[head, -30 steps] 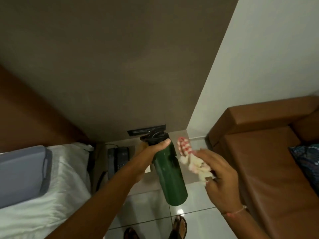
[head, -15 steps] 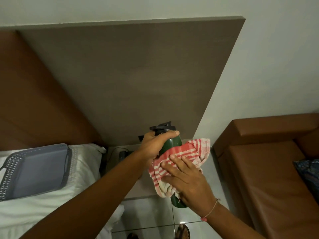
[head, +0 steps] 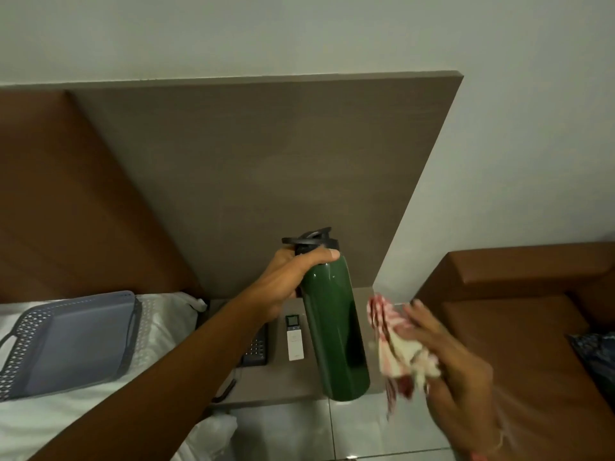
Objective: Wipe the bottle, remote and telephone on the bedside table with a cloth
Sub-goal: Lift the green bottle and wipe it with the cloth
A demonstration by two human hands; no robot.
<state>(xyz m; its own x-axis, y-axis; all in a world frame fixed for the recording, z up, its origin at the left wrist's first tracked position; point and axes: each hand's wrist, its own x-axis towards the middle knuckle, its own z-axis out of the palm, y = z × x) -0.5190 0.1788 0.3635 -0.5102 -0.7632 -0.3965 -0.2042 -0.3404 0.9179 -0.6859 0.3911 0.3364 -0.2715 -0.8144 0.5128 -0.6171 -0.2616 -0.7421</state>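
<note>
My left hand (head: pixel 293 277) grips the neck of a dark green bottle (head: pixel 336 327) with a black lid, held up above the bedside table (head: pixel 283 384). My right hand (head: pixel 446 371), blurred, holds a bunched red-and-white checked cloth (head: pixel 396 344) just right of the bottle, apart from it. A white remote (head: pixel 294 337) lies on the table left of the bottle. A black telephone (head: pixel 256 347) lies beside the remote, partly hidden by my left forearm.
A grey perforated tray (head: pixel 66 341) rests on the white bed (head: pixel 83 414) at left. A brown sofa (head: pixel 519 314) stands close on the right. A grey-brown headboard panel (head: pixel 266 168) rises behind the table. Tiled floor (head: pixel 332 430) shows below.
My right hand has pulled the cloth off the bottle's side and moved it to the right. The view has tilted, so the remote and telephone now show.
</note>
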